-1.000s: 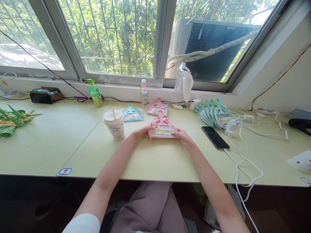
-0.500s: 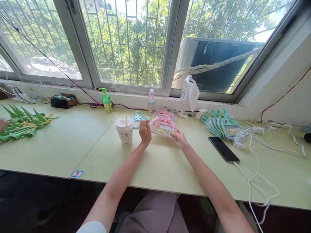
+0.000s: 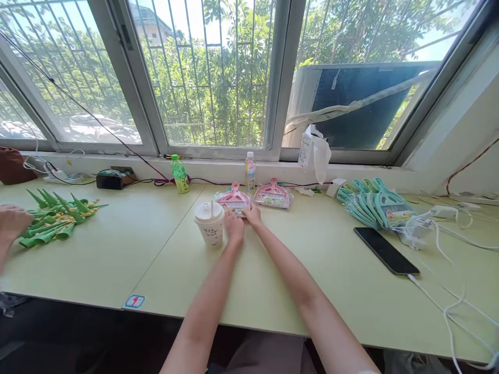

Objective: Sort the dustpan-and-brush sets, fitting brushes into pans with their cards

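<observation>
A pink dustpan and brush set in clear wrapping lies on the table behind the white paper cup. My left hand grips its near edge, fingers bent and partly hidden beside the cup. At the near right corner of the same set is my right hand, its fingers closed on the wrapping. A trace of blue shows behind the pink handle, and most of whatever is beneath is covered. A second pink dustpan set lies a little to the right, apart from both hands.
Several green dustpan sets lean together at the right, behind a black phone with a white cable. A green-capped bottle and a clear bottle stand near the sill. At left, another person's hand is beside green cone-shaped pieces.
The pink set has moved left, over where the blue set lay, and away from the other pink set. My right hand has gone left with it; my left hand has lowered onto its edge.
</observation>
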The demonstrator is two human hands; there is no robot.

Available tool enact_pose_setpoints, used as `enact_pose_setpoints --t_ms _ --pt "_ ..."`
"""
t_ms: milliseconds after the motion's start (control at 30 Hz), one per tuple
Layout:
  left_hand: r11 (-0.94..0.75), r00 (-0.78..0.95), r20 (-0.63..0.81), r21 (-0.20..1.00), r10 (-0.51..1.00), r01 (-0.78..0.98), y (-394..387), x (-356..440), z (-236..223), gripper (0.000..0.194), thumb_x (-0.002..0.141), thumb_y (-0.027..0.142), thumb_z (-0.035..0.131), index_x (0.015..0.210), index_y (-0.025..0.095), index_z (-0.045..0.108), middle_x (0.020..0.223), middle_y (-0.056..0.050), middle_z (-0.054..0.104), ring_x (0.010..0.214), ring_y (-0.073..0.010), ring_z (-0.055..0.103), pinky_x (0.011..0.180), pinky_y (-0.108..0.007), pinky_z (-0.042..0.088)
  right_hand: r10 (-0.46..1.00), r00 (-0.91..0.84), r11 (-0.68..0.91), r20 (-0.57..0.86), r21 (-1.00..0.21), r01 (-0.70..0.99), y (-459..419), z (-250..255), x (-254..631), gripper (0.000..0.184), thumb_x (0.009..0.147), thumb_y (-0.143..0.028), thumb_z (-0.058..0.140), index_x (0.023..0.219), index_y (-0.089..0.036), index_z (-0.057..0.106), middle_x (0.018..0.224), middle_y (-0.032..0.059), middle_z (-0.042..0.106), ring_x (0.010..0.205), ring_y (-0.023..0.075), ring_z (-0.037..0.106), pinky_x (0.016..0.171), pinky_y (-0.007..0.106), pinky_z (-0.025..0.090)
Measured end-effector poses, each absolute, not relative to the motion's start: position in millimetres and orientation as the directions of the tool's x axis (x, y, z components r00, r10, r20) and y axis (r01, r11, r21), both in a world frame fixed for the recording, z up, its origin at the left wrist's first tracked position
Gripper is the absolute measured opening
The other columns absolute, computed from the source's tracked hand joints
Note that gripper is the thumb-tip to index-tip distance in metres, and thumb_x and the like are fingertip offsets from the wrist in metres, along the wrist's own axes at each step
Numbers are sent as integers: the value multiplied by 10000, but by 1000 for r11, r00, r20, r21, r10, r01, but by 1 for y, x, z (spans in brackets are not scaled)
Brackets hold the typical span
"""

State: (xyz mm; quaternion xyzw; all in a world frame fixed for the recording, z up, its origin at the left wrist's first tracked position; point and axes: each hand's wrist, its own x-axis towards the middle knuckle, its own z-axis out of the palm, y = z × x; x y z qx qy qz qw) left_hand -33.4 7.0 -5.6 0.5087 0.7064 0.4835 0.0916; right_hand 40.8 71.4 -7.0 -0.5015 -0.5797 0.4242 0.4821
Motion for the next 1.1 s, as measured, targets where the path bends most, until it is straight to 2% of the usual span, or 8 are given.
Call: enact_pose_setpoints --t_ms 100,200,300,400,500,667,900,1100 --pt "41 -419 366 711 831 702 16 -40 -14 428 776 91 411 1198 98 477 1316 -199 461 1274 -317 363 1067 -465 230 987 -18 159 161 -945 287 80 -2 43 275 672 -321 660 915 -193 648 986 85 646 1027 258 540 918 399 416" --pt "72 -320 378 542 869 837 20 -41 -22 456 801 144 427 1252 106 490 1374 -173 443 1275 -309 367 1077 -455 233 919 124 269 375 -825 497 90 5 69 396 705 -368 644 1045 -166 625 1242 160 513 1184 301 424 973 441 361" --pt "116 -284 371 414 884 903 20 -40 -27 479 820 169 421 1292 124 492 1411 -155 421 1276 -304 374 1075 -462 245 740 359 238 569 -720 652 104 5 117 402 803 -376 527 1152 -181 571 1325 183 418 1253 326 327 973 525 320" --pt "144 -292 374 376 881 915 21 -40 -28 491 831 188 420 1315 140 484 1422 -144 413 1280 -295 378 1071 -460 261 726 521 32 449 -779 626 117 -5 169 391 827 -424 467 1082 -152 587 1230 230 472 1217 348 347 935 580 322" --pt "150 -300 369 385 879 911 21 -39 -27 497 837 197 420 1327 136 473 1429 -153 403 1291 -296 368 1066 -467 267 797 507 -89 328 -766 636 125 -17 200 361 793 -477 505 924 -167 637 1139 217 544 1165 348 403 928 571 327" --pt "149 -294 367 375 882 915 23 -38 -27 510 832 193 430 1336 119 459 1428 -160 401 1287 -302 365 1059 -462 272 840 447 -85 309 -738 670 133 -19 201 324 757 -460 563 894 -180 650 1012 177 626 1078 326 495 910 552 339" --pt "144 -291 382 369 877 918 20 -38 -28 512 831 201 427 1336 123 459 1425 -160 404 1276 -294 377 1030 -436 317 829 462 -91 314 -739 667 132 -11 199 271 798 -394 490 837 -179 650 1054 211 606 1143 359 445 897 619 314" --pt "132 -287 397 373 872 919 21 -38 -31 507 820 201 426 1316 105 469 1415 -177 407 1276 -300 377 1027 -440 323 861 360 25 360 -736 677 121 -2 233 180 795 -307 489 853 -172 591 885 166 635 906 288 583 793 443 456"
